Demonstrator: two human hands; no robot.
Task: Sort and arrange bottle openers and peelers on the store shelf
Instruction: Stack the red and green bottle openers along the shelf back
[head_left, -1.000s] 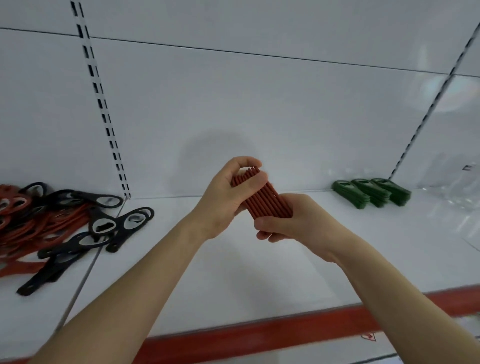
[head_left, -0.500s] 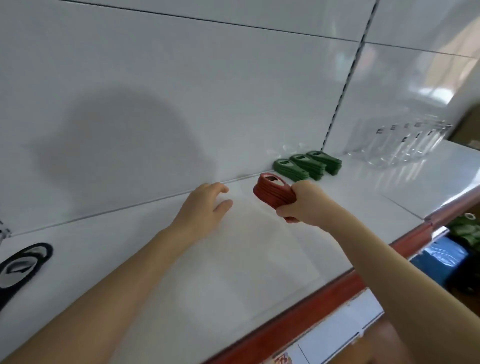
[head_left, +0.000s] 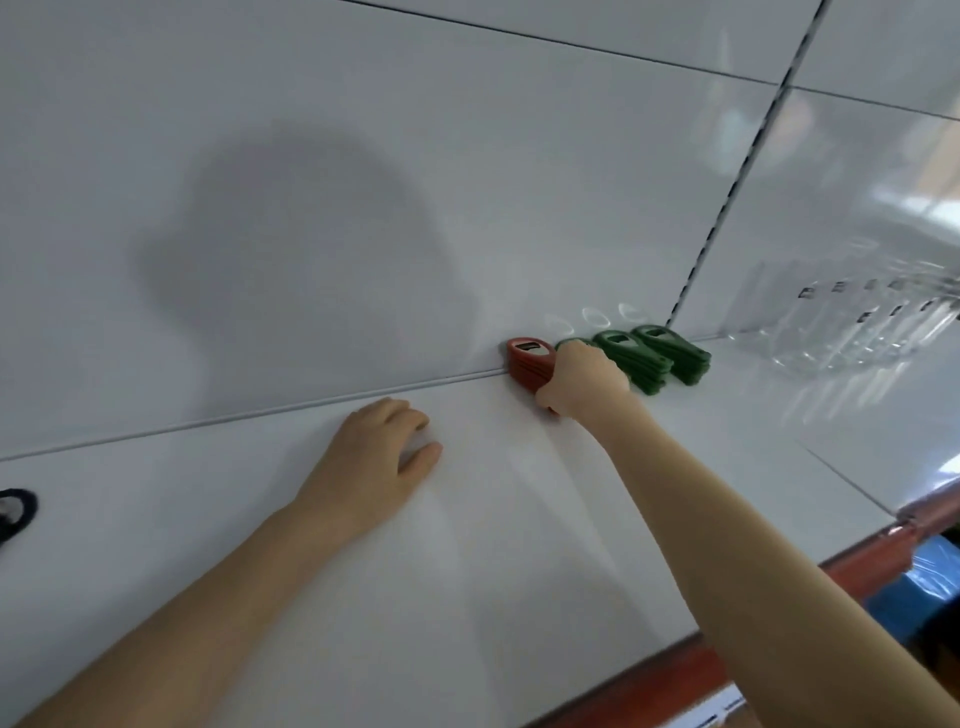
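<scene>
Red bottle openers (head_left: 529, 364), a stacked bundle, are sitting at the back of the white shelf (head_left: 467, 545), top end touching the back panel (head_left: 363, 208) right at the seam. My right hand (head_left: 582, 382) is wrapping around the bundle's near end, fingers clenched over it, so I'm gripping the stack while it's lying on the shelf surface. Only the rounded head w/ the metal insert is showing past my knuckles; the rest is hiding under my hand.

Just to the right, green bottle openers (head_left: 649, 356) are lying in three neat stacks side by side, also against the back panel. The nearest green stack is partly hiding behind my right hand, so the red bundle is going in right beside it; can't tell if they're touching.

My left hand (head_left: 374, 462) is resting palm-down on the shelf, well left of the red stack, fingers loosely curled & holding nothing. Its fingertips are pointing twd the back seam.

At the far left edge, a black opener (head_left: 15, 512) is poking into view, mostly cut off. On the next shelf bay to the right, past the slotted upright (head_left: 727, 197), clear plastic items (head_left: 857, 332) are lying in a row, too glary to id. Red edge strip (head_left: 857, 561) is running along the shelf front, w/ smth blue (head_left: 919, 587) below it.
</scene>
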